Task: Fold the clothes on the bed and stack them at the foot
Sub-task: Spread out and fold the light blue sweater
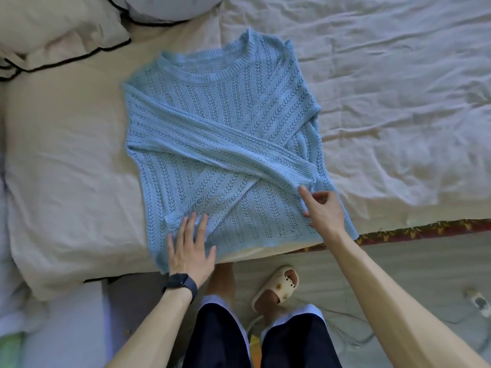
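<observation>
Just past the dark shorts (292,341), the left hand (190,245) presses flat, grip apart, on the blue sweater's (212,115) near hem at the bed (66,155) edge, the right hand (322,208) loosely open by the crossed cuff (305,171), collar pointing away from both.

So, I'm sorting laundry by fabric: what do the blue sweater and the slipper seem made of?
The blue sweater looks like matte open-knit yarn: rows of small holes, ribbed collar; fibre unclear. The slipper looks like smooth moulded foam or rubber, cream, with punched holes.
</observation>
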`<state>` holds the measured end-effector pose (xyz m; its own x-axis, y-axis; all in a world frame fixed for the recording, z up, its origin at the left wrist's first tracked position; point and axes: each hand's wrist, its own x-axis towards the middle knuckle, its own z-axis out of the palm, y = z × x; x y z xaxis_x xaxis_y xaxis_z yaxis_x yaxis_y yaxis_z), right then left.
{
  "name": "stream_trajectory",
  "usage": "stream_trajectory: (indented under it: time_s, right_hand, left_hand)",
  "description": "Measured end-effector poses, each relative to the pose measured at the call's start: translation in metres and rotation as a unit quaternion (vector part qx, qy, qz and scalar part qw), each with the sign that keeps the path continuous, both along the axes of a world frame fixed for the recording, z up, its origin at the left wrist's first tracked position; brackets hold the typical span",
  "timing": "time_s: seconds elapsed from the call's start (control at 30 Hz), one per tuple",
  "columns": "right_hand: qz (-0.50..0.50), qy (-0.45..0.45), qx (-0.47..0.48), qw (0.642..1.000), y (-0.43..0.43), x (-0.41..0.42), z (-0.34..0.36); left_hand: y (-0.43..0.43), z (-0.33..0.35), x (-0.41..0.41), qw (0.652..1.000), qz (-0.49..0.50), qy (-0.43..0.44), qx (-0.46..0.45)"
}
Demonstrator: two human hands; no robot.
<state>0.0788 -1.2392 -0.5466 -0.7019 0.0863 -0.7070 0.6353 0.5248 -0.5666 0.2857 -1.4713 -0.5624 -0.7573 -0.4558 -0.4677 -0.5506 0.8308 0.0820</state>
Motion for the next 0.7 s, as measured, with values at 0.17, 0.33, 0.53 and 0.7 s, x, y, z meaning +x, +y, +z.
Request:
stream_trajectory:
  time_s: [0.17,0.33,0.53,0.7]
  right_hand:
    - [-0.092,-0.007,-0.062,0.994,-0.02,-0.008,0.001]
    - [-0.233,-0.055,-0.175,0.955,-0.015,0.015,0.006]
    - [-0.027,0.021,0.117,0.992,0.036,0.032,-0.008]
    - [0.122,0.017,0.208,0.97,0.075,0.024,-0.022]
  left_hand:
    - [0.0,-0.004,-0.006,1.0,0.012,-0.028,-0.007]
    - [0.011,0.002,-0.015,0.998,0.062,0.002,0.004]
    - [0.021,0.005,0.013,0.951,0.235,0.192,-0.064]
    - [-0.004,-0.013,0.05,0.804,0.575,0.144,0.057]
